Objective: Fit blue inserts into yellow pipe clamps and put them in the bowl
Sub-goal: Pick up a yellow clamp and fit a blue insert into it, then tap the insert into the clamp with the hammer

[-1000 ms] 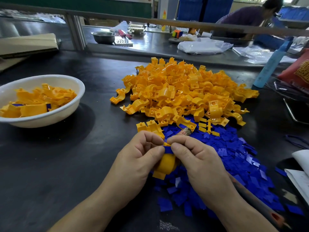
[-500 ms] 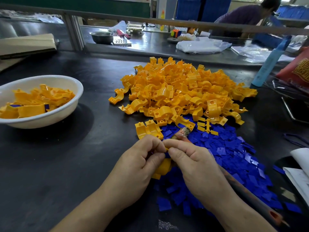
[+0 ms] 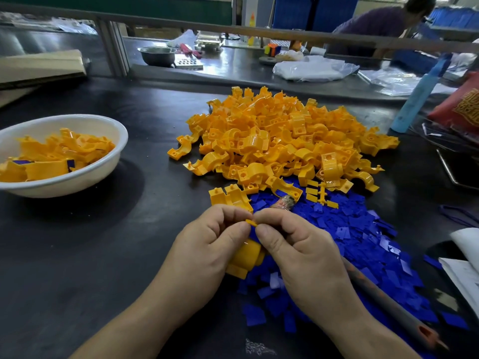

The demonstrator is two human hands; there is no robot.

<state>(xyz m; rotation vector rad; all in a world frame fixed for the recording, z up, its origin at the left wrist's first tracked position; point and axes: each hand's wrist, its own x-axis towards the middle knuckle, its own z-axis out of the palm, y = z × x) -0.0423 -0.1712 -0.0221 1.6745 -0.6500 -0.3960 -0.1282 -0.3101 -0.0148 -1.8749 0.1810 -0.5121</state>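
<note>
Far left: white bowl (image 3: 77, 177) on the dark table (image 3: 77, 268), partly filled with yellow clamps; at least 2 show a blue insert edge.

Near centre-left: left hand (image 3: 207, 250) closed around 1 yellow pipe clamp (image 3: 245, 257), thumb and forefinger pinched on its upper end. The clamp's curved body shows below the thumb; its lower foot sits just above the blue pieces.

Centre: the fingertips of both hands meet over the clamp's top edge. A sliver of blue shows between the 2 thumbs, touching the clamp. Whether the insert is fully seated: cannot tell, fingers cover it.

Centre, far side: large pile of loose yellow clamps (image 3: 285, 138) on the table, its near edge overlapping the blue pieces. 2 clamps lie apart just beyond the left hand.

Near centre-right: right hand (image 3: 303, 255) closed, thumb and forefinger pinching at the clamp's top. A long rod-like tool (image 3: 388, 304) runs under this hand, its wrapped tip (image 3: 285, 202) showing beyond the knuckles and its other end near the right wrist.

Right: spread of loose blue inserts (image 3: 363, 242) on the table, extending under and to the right of both hands.

Far right: light blue bottle (image 3: 417, 99) standing beyond the clamp pile.
</note>
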